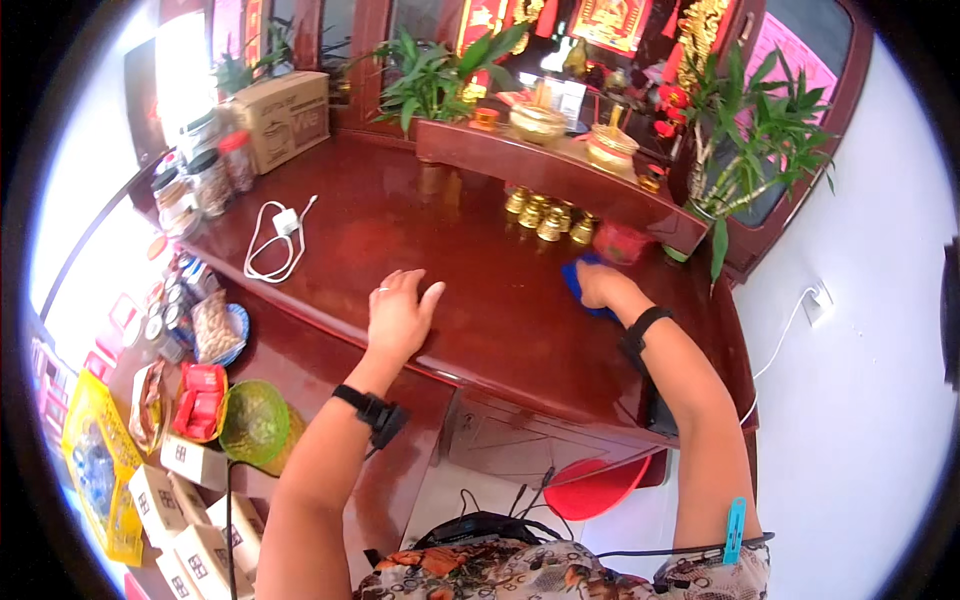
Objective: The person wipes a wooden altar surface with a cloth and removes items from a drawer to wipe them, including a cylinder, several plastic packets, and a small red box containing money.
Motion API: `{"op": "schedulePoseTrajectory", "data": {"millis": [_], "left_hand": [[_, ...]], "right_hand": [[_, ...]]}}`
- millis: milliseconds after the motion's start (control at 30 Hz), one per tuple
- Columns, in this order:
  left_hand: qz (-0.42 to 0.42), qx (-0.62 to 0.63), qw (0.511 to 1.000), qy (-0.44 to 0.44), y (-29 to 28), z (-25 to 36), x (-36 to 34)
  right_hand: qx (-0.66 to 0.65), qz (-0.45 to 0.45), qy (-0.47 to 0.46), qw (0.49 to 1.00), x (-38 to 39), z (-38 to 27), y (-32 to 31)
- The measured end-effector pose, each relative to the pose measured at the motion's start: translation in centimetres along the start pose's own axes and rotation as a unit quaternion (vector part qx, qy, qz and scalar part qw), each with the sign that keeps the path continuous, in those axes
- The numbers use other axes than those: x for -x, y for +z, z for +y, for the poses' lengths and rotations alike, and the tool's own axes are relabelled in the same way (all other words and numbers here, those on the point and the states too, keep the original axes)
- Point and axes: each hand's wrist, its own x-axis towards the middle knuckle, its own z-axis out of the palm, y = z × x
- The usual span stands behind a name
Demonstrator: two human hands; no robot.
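Note:
My right hand (601,286) presses a blue cloth (575,280) onto the glossy red-brown cabinet top (470,260), its fingers closed over the cloth. Just beyond it, under the raised shelf, lies a red packet (622,243), and several small golden cups (548,222) stand to its left. My left hand (400,312) rests over the front part of the same surface, fingers spread and nothing in it. Left of that hand lies a white charger (287,222) with its looped cable.
Jars (208,180) and a cardboard box (285,120) stand at the far left. The raised shelf (560,165) bears golden incense pots, with a potted plant (745,165) to its right. Snacks, a green basket (254,424) and white boxes (200,520) fill the lower left. A red basin (597,487) sits below.

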Motion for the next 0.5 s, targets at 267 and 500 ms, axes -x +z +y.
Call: {"op": "schedulePoseTrajectory", "data": {"millis": [267, 500], "left_hand": [[-0.009, -0.002, 1.000, 0.001, -0.7, -0.8, 0.2], [-0.057, -0.046, 0.997, 0.015, -1.7, -0.3, 0.0]], "right_hand": [[-0.364, 0.234, -0.283, 0.856, 4.8, -9.5, -3.2], [-0.263, 0.229, -0.223, 0.910, 15.4, -8.8, 5.7]]}}
